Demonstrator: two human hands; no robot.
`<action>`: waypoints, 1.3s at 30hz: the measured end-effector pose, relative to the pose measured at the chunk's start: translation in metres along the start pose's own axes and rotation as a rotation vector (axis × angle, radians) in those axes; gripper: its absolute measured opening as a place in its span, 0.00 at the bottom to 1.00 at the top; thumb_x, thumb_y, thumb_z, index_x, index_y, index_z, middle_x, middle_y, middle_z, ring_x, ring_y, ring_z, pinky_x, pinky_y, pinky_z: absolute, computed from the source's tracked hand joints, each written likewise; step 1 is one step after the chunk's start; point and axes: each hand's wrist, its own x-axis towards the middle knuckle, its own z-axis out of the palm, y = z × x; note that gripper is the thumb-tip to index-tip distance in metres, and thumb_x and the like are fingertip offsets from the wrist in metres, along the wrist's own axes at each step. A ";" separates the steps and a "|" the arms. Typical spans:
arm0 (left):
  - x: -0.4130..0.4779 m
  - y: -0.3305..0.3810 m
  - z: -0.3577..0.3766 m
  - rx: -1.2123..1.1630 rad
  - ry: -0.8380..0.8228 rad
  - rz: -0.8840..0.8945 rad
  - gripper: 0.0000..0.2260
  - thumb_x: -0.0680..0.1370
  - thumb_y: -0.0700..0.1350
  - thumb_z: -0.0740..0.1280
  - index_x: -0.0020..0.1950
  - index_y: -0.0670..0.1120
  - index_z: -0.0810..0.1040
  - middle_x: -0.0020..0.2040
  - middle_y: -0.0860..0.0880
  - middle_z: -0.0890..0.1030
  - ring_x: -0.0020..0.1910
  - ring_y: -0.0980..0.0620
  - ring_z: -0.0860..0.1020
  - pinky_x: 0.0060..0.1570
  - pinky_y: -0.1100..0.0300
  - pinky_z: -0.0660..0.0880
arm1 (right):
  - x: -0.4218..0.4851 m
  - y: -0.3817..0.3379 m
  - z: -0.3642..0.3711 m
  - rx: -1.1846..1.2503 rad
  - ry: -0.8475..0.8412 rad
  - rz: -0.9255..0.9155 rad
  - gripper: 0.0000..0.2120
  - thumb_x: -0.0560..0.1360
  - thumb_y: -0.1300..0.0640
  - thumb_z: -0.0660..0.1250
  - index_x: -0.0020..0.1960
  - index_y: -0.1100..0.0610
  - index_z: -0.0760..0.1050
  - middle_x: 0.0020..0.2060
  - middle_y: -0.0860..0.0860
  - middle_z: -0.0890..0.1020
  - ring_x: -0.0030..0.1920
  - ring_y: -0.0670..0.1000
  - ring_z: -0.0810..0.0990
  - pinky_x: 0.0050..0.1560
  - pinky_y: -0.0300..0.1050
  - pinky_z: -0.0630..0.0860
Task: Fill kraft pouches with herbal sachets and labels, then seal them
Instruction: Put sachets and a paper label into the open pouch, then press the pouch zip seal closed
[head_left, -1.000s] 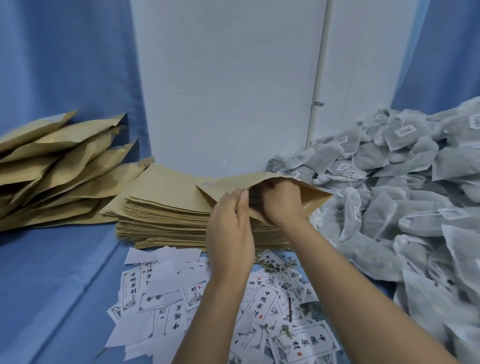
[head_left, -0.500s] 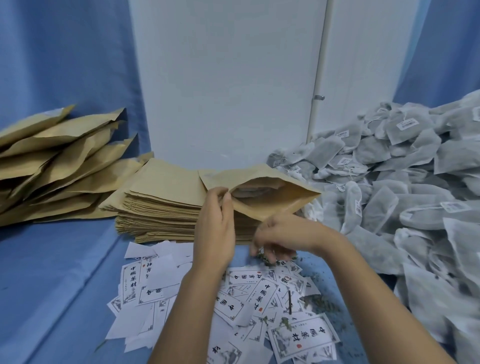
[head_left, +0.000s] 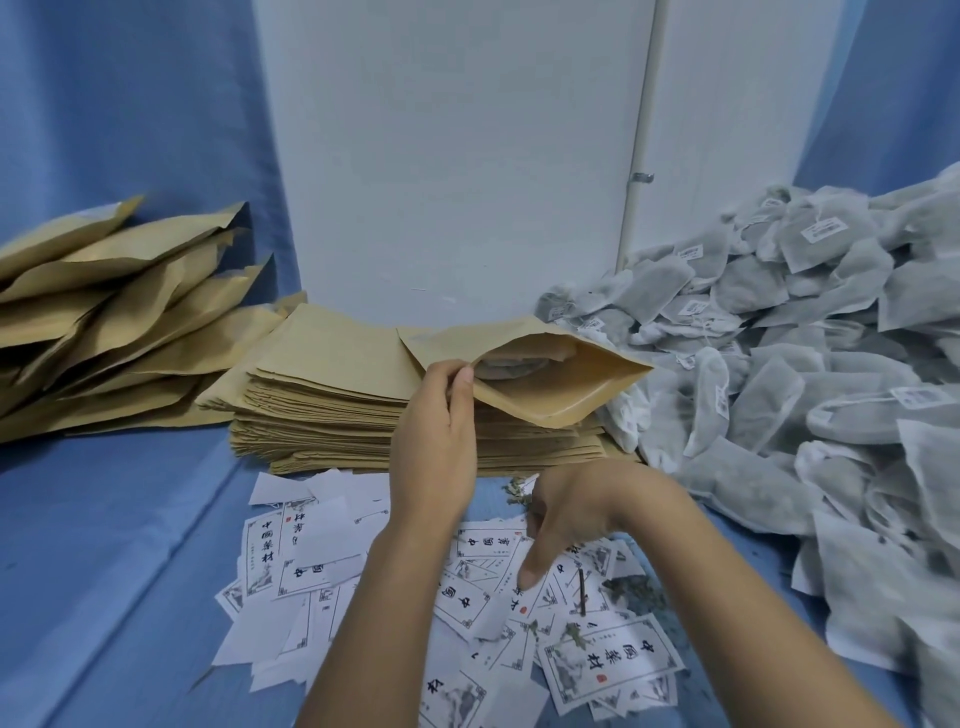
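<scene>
Right hand (head_left: 566, 512), fingers extended and holding nothing, has its index tip on the scattered labels (head_left: 613, 667) directly beneath it. Left hand (head_left: 441, 415) pinches the upper lip of the kraft pouch (head_left: 566, 387). The pouch lies just beyond the right hand, long axis left-right, mouth gaping rightward, sachet (head_left: 501, 366) inside. Labels appear to read 中國藥材, with a red seal.
</scene>
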 end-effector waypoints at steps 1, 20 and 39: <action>0.000 0.000 0.000 -0.002 0.001 0.002 0.10 0.82 0.53 0.55 0.55 0.53 0.74 0.38 0.60 0.75 0.38 0.64 0.72 0.35 0.74 0.65 | 0.001 0.000 0.000 0.029 0.018 -0.013 0.19 0.66 0.43 0.76 0.49 0.54 0.75 0.40 0.45 0.76 0.46 0.51 0.75 0.49 0.44 0.73; -0.009 0.005 0.006 0.087 0.022 0.063 0.16 0.82 0.52 0.53 0.61 0.49 0.76 0.40 0.56 0.76 0.40 0.57 0.73 0.38 0.76 0.64 | -0.024 0.019 -0.028 0.177 1.238 -0.001 0.09 0.76 0.59 0.62 0.51 0.54 0.80 0.43 0.54 0.84 0.47 0.57 0.80 0.46 0.51 0.77; -0.006 0.011 0.008 0.008 0.144 0.056 0.14 0.82 0.52 0.57 0.58 0.51 0.80 0.58 0.55 0.79 0.55 0.60 0.75 0.43 0.77 0.62 | 0.041 -0.009 -0.036 0.129 1.223 0.113 0.11 0.77 0.52 0.59 0.44 0.58 0.76 0.41 0.53 0.80 0.40 0.58 0.77 0.37 0.46 0.69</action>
